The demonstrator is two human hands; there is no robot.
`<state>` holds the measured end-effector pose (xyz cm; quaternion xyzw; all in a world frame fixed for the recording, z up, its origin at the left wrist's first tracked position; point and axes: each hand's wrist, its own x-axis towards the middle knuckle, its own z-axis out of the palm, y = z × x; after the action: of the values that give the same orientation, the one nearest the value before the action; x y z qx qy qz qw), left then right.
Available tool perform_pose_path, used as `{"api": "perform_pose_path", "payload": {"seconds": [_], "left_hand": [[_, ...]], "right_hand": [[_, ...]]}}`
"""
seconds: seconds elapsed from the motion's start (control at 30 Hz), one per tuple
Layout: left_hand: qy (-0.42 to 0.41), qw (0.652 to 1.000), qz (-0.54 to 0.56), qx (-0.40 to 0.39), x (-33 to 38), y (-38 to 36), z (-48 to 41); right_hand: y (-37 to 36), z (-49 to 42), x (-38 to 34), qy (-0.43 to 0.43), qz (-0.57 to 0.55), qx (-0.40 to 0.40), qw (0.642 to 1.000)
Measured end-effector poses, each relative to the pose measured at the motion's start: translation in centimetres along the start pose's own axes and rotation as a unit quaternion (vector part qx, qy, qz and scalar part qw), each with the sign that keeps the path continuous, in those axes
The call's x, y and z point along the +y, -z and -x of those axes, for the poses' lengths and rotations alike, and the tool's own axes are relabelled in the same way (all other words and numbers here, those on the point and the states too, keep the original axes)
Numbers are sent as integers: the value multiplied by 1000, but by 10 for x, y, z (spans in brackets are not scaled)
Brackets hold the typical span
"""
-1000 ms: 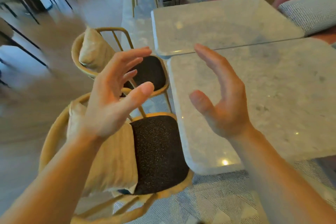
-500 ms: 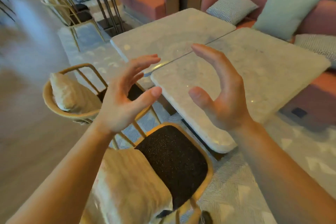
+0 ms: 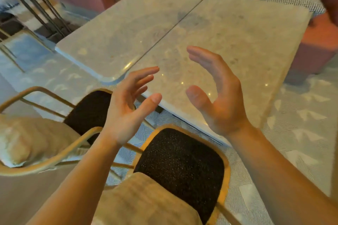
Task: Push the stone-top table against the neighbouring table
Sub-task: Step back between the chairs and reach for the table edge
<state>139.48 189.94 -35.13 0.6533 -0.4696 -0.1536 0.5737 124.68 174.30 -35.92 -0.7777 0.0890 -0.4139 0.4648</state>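
Observation:
Two pale stone-top tables stand side by side, their long edges touching along a thin seam. The nearer, right-hand stone-top table (image 3: 243, 45) has its front corner under my hands. The neighbouring table (image 3: 118, 31) lies to its left. My left hand (image 3: 128, 107) hovers open, palm facing right, at that table's near-left corner. My right hand (image 3: 217, 95) is raised above the tabletop, fingers spread and curved, palm facing left. Neither hand touches a table or holds anything.
A gold-framed chair with a black seat (image 3: 181, 159) and a beige cushion stands directly below my arms. A second such chair (image 3: 87, 113) sits to the left. A pink sofa (image 3: 318, 42) with grey cushions runs behind the tables. Another table's dark legs (image 3: 45, 14) stand far left.
The view has swung right and closer over the tables. Both hands keep the same open, facing pose and now hover over the near table's corner.

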Motion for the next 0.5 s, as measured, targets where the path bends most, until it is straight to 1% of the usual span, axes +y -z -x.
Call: {"api": "perform_pose_path", "payload": {"seconds": [0.17,0.3,0.43,0.5], "left_hand": [[13,999,45,-9,-28,7,-19],[24,996,77,-36,-63,15,-32],[21,990,121,-67,-103,23,-47],[35,986,139,-90,-125,33,-54]], "right_hand": [[-22,-4,10,-24,1,40,999],[-52,-1,25,-61,7,77,995],[-91,-1,50,-102,31,135,985],[-117,-1,61,-127,21,172,977]]}}
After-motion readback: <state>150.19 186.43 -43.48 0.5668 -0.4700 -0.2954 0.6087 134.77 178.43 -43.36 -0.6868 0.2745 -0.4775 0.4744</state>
